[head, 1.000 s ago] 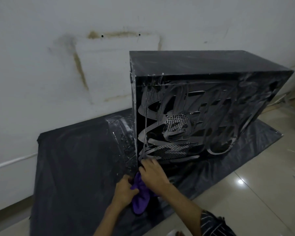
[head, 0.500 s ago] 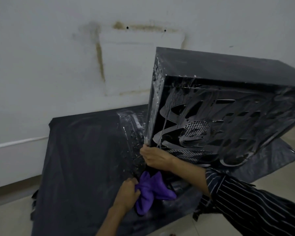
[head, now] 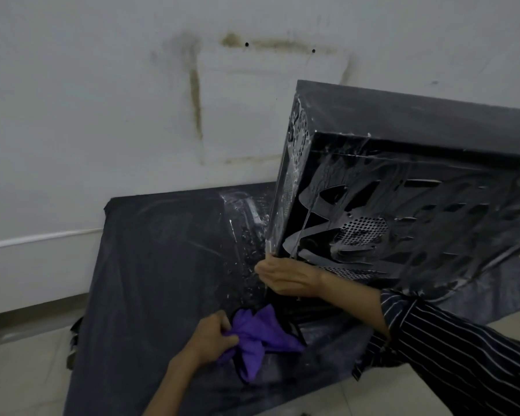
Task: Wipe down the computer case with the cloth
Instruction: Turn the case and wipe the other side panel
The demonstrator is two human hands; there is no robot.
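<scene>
A black computer case (head: 403, 181) with wet, foamy streaks on its perforated side panel stands tilted, its near bottom corner lifted off the floor sheet. My right hand (head: 285, 276) grips that lower front corner from underneath. Below it, my left hand (head: 212, 340) holds a bunched purple cloth (head: 260, 336) against the sheet, close under the raised edge of the case.
A dark plastic sheet (head: 150, 265) covers the tiled floor (head: 24, 370) under the case and is spattered with white droplets near the case. A stained white wall (head: 102, 100) rises right behind. A striped sleeve (head: 463, 355) crosses the lower right.
The case has been tipped up from standing flat, its near corner raised by my right hand. My left hand stays on the purple cloth, which has spread out under the lifted edge.
</scene>
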